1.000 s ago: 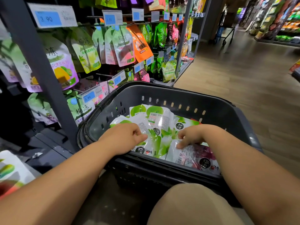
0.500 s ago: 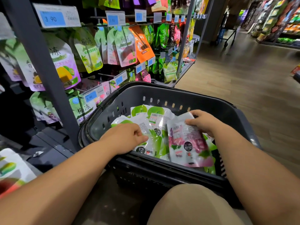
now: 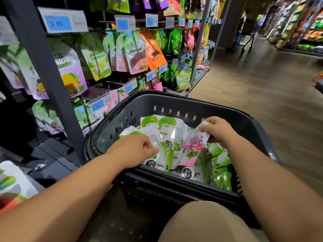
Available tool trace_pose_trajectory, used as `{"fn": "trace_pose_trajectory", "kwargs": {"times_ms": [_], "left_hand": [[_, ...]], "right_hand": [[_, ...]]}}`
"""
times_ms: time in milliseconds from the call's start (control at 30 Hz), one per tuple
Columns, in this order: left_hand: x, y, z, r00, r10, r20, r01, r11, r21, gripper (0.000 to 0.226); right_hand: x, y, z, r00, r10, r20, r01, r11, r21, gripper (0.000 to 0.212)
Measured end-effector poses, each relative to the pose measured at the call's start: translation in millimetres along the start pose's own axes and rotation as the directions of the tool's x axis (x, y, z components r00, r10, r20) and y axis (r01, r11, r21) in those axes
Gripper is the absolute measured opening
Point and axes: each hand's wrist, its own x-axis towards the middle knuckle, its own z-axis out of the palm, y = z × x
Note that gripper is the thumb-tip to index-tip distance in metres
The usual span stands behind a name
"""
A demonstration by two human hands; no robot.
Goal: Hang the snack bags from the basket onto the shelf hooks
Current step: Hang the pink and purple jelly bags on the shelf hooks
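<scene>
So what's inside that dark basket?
The basket holds a pile of green-and-white snack bags; the right hand lifts a pink bag. Whatever lies beneath the pile is covered.

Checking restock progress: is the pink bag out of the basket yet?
Not yet. The right hand holds the pink bag tilted by its top, its lower end among the other bags inside the basket.

The left hand (image 3: 134, 151) covered part of the green snack bags (image 3: 167, 126) in the basket (image 3: 174, 105), and its fingertips were tucked out of sight against them. The pink bag (image 3: 190, 151) was motion-blurred, its print unreadable, its top corner hidden inside the right hand (image 3: 218, 130). Both forearms ran off the bottom edge, and the far aisle shelves (image 3: 300, 27) were a blur.
</scene>
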Motion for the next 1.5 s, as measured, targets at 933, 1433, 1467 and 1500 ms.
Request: {"fn": "trace_pose_trajectory", "kwargs": {"times_ms": [933, 1433, 1467, 1500], "left_hand": [[-2, 0, 1, 0.998, -0.02, -0.068, 0.018, 1.0, -0.025, 0.031], [-2, 0, 1, 0.997, -0.018, -0.076, 0.017, 1.0, -0.016, 0.032], [-2, 0, 1, 0.997, -0.017, -0.078, 0.016, 1.0, -0.015, 0.033], [-3, 1, 1, 0.997, -0.017, -0.078, 0.016, 1.0, -0.012, 0.033]], "right_hand": [[10, 13, -11, 0.988, -0.144, -0.051, 0.121, 0.943, -0.309, 0.044], [8, 13, -10, 0.971, -0.24, -0.009, 0.238, 0.965, -0.113, 0.038], [8, 14, -10, 0.972, -0.234, 0.011, 0.234, 0.969, -0.073, 0.039], [8, 14, -10, 0.973, -0.228, 0.027, 0.229, 0.973, -0.036, 0.04]]}}
